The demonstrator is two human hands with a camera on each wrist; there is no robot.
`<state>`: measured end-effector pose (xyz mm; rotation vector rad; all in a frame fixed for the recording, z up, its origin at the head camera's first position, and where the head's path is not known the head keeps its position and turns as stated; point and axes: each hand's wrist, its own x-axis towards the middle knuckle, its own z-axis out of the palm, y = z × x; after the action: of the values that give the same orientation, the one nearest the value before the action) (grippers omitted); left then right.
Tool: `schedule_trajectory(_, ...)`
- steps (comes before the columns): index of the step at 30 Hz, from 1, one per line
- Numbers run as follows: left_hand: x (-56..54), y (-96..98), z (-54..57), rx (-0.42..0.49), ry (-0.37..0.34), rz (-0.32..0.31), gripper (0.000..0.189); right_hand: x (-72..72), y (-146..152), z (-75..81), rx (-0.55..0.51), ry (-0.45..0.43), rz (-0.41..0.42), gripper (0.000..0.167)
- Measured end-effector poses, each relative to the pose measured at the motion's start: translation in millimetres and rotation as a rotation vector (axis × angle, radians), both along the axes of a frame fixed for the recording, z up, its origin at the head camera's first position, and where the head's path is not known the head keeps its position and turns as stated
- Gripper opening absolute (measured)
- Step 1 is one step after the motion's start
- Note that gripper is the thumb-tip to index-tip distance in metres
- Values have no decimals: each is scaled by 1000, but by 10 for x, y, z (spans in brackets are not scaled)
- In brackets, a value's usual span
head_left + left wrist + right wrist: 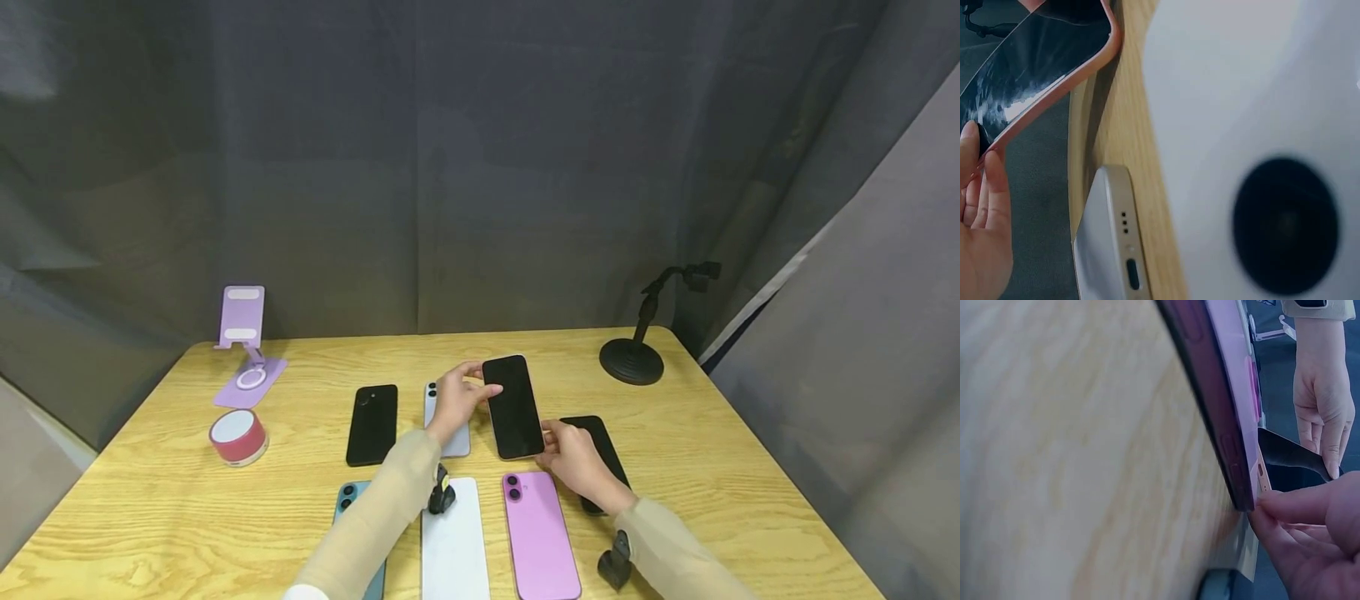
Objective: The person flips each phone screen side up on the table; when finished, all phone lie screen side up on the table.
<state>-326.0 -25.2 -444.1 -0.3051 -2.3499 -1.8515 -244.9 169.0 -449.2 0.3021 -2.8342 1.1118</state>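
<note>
A dark-screened phone [516, 417] with a pinkish rim is held tilted by both hands. Its upper left edge is pinched between the thumb and fingers of the left hand [453, 406]; its lower right corner is pinched by the right hand [579, 462]. It is positioned between a pale lavender phone [457, 440] and a black phone [600, 437], beyond a pink phone [543, 533] laid on the wooden table [150, 500].

A phone [514, 412] with a dark, glossy screen and coral-pink edge is held tilted, screen toward the person, just beyond the far end of the lilac phone [543, 537]. The left hand [456, 402] pinches its left edge; the right hand [576, 460], its near right corner.
</note>
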Motion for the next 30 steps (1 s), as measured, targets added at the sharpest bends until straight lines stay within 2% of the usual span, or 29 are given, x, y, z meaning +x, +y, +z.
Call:
schedule_trajectory(5,-12,11,-9,-36,20,35,49,-24,-6,10,40,11,9,42)
schedule_trajectory(13,-14,49,-6,-102,76,58,45,-33,-19,20,119,44,1,24)
schedule_trajectory(20,-21,65,-14,-139,65,68,48,-37,-25,8,142,58,-8,37)
schedule_trajectory(30,-1,106,-8,-158,85,70,47,-55,-14,-24,122,44,-20,36)
